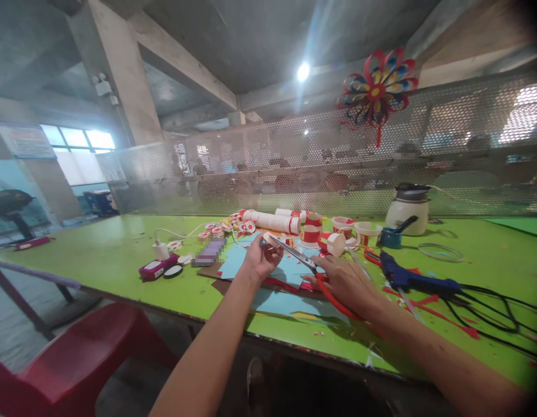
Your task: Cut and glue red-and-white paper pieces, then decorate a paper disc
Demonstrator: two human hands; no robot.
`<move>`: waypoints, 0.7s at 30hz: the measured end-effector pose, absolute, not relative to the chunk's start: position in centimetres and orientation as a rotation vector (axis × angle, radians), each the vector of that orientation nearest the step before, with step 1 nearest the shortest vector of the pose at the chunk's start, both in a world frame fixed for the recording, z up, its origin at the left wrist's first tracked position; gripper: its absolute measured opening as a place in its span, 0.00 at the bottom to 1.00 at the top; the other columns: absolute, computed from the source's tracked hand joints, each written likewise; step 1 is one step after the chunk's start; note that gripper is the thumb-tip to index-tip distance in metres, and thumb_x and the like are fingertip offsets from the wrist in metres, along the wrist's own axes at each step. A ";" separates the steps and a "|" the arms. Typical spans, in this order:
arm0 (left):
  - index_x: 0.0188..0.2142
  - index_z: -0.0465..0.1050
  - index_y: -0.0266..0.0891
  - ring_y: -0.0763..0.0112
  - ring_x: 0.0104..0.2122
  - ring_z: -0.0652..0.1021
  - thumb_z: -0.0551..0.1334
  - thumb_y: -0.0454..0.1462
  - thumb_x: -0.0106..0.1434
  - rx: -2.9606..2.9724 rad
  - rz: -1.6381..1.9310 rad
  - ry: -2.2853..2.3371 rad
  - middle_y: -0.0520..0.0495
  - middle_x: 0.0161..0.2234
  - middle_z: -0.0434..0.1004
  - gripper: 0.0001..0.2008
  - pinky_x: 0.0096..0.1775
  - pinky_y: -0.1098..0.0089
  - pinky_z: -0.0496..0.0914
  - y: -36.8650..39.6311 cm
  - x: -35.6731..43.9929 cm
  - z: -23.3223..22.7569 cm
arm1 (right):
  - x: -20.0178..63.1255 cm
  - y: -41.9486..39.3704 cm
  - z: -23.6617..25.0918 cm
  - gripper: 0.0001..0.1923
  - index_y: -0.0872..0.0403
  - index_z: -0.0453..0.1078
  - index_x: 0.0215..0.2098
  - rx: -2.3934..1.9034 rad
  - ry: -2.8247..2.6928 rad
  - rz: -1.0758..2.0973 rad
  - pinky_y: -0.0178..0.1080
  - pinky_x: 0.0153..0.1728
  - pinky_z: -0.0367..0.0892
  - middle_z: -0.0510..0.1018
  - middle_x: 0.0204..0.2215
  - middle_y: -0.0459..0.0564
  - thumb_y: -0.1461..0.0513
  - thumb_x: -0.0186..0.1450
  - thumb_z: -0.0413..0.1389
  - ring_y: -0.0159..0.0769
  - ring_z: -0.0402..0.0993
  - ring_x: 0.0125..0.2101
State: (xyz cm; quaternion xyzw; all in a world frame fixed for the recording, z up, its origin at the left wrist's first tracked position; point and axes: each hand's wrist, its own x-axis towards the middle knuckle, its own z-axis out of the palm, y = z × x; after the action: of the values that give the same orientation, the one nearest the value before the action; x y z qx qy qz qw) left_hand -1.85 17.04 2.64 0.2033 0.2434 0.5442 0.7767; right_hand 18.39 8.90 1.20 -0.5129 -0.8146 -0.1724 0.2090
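Over the green worktop (98, 255), right hand (349, 281) clamped on red-handled scissors (309, 267), left hand (262, 258) pinching a small white piece (267, 237) at the blades, blue glue gun (413, 280) right.

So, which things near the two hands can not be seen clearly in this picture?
- Head view: the small white piece in the left hand is mostly covered by its fingers.
- Head view: the handle of the red scissors is hidden under the right hand.
- Head view: the flat item beside the blue paper is blurred out.
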 end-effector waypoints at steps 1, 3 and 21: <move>0.25 0.67 0.33 0.75 0.18 0.69 0.57 0.43 0.62 0.440 1.176 0.525 0.46 0.19 0.69 0.15 0.14 0.81 0.58 17.0 -1.8 2.6 | 18.4 8.9 1.2 0.25 0.54 0.71 0.47 -1.430 -2.270 -0.473 0.39 0.29 0.58 0.79 0.33 0.56 0.46 0.66 0.46 0.46 0.75 0.32; 0.25 0.67 0.33 0.76 0.18 0.69 0.56 0.42 0.62 0.441 1.169 0.524 0.45 0.19 0.69 0.15 0.14 0.81 0.58 17.0 -1.8 2.7 | 18.3 8.9 1.3 0.25 0.54 0.71 0.47 -1.432 -2.271 -0.461 0.39 0.30 0.59 0.79 0.32 0.56 0.45 0.66 0.46 0.47 0.75 0.32; 0.27 0.69 0.30 0.74 0.19 0.69 0.51 0.42 0.63 0.482 1.145 0.520 0.39 0.22 0.71 0.17 0.15 0.79 0.61 16.8 -2.0 2.8 | 19.5 10.0 1.5 0.15 0.54 0.73 0.37 -1.398 -1.984 -0.231 0.37 0.30 0.63 0.80 0.31 0.55 0.53 0.65 0.50 0.43 0.76 0.31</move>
State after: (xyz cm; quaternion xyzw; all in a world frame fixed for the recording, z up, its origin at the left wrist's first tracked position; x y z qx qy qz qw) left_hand -2.02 16.82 2.76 0.2231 0.2408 0.5301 0.7818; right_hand 19.49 9.99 1.55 -0.5383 -0.7639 -0.0888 0.3447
